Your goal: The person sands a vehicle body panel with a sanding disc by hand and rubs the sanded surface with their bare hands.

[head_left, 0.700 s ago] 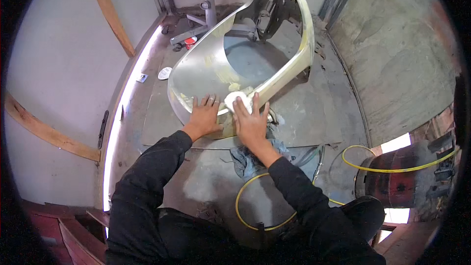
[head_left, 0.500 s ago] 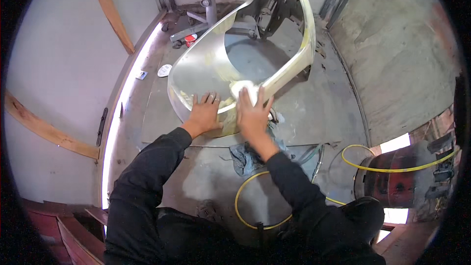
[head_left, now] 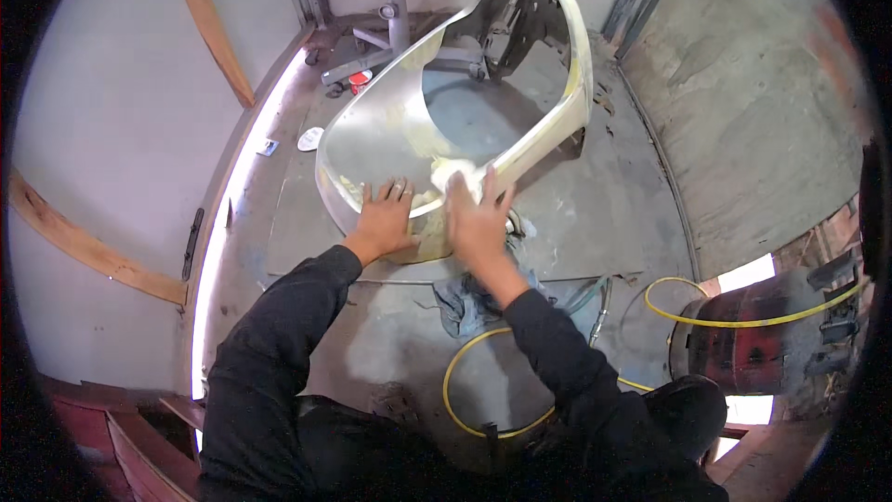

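A large curved silver body panel [head_left: 372, 135], with yellowish patches along its rim, stands on the floor in front of me. My left hand [head_left: 384, 223] lies on the panel's near edge, its fingers stretched over the rim and the thumb toward the right. Just to the right, my right hand [head_left: 478, 231] presses a soft-looking white pad [head_left: 453, 170] against the rim, where a yellowish patch shows. The fingers partly cover the pad, and its exact kind cannot be made out. Both hands are bare below black sleeves.
Behind the panel is a grey wheeled stand [head_left: 398, 23], with a red-and-white can [head_left: 360, 81] nearby. A white lid-like disc [head_left: 310, 138] lies to the left. Grey-blue cloth [head_left: 460, 307] and a yellow hose [head_left: 448, 381] lie near me. A dark red tank [head_left: 743, 344] stands right.
My right hand and the white pad have shifted slightly left along the rim. My left hand stays in place on the edge; the whole view has shifted slightly.
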A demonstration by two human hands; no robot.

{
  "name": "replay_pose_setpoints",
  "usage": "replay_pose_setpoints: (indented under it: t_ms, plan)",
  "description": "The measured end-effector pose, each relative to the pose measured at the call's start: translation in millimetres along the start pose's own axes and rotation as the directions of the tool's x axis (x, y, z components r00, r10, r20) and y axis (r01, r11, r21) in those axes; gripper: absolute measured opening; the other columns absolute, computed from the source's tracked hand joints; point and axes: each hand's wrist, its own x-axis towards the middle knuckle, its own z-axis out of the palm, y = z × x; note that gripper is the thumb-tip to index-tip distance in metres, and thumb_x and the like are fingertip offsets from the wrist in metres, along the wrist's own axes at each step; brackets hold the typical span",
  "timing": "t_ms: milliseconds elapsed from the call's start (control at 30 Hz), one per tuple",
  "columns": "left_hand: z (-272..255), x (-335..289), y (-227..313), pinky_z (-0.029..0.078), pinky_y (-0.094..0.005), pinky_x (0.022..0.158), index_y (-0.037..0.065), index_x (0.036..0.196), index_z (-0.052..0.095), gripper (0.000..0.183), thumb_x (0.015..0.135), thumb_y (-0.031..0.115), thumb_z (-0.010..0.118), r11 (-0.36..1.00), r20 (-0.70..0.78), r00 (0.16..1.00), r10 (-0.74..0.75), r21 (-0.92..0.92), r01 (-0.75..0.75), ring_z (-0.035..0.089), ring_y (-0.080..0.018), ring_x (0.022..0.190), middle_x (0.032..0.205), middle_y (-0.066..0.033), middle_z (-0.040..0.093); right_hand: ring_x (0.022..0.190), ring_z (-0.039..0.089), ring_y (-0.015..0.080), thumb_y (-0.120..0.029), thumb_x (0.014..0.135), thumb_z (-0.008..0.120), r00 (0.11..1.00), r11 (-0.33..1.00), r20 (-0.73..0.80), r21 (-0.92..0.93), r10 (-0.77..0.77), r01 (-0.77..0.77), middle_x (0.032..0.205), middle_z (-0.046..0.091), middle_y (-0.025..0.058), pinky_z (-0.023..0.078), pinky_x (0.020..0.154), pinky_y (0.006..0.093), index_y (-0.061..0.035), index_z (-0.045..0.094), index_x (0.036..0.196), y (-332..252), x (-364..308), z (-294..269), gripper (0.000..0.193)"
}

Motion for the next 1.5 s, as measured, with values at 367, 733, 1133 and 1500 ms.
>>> replay_pose_setpoints:
  t_ms: [367,733,1133,1500]
  plan:
    - [-7.5,0.2,-0.6,0.025,-0.0655,0.116,0.0,0.15,0.037,0.104,0.069,0.05,0.079,1.0,0.005,1.0,-0.009,-0.022,0.009,0.035,-0.036,0.146,0.157,-0.0187,0.039,0.142,0.034,0.0494,-0.025,0.096,0.056,0.994,0.997,-0.1,-0.077,-0.036,0.028,0.144,0.058,0.0069,0.018,0.112,0.0739,-0.0068,0.063,0.133,2.7,2.6,-5.3,0.042]
    - [-8.7,5.9,4.9,0.025,-0.0664,0.116,0.0,0.151,0.036,0.109,0.069,0.055,0.081,1.0,0.05,0.999,-0.007,-0.021,0.008,0.033,-0.0365,0.147,0.157,-0.0192,0.038,0.144,0.031,0.0493,-0.026,0.097,0.055,1.0,0.994,0.018,-0.113,0.007,-0.005,0.147,0.054,0.0057,0.022,0.109,0.0747,-0.0071,0.063,0.134,1.4,12.9,-14.6,0.042]
    - [-8.7,2.1,5.5,0.022,-0.0657,0.118,0.0,0.153,0.032,0.11,0.07,0.052,0.082,0.999,0.067,0.998,-0.011,-0.031,0.013,0.032,-0.0364,0.147,0.159,-0.018,0.036,0.143,0.032,0.0494,-0.026,0.096,0.056,0.99,0.983,-0.103,-0.143,0.101,-0.115,0.149,0.053,0.0063,0.02,0.109,0.0754,-0.0094,0.062,0.135,9.5,22.5,-6.9,0.043]
    - [-8.3,7.7,0.9,0.023,-0.0666,0.117,-0.001,0.153,0.032,0.109,0.072,0.052,0.081,0.999,0.064,0.997,0.031,-0.032,-0.029,0.03,-0.0387,0.148,0.159,-0.0192,0.036,0.145,0.031,0.048,-0.026,0.096,0.055,0.997,0.983,-0.051,-0.177,0.051,-0.059,0.151,0.05,0.0063,0.019,0.111,0.0736,-0.0086,0.06,0.137,8.2,6.7,-7.2,0.046]
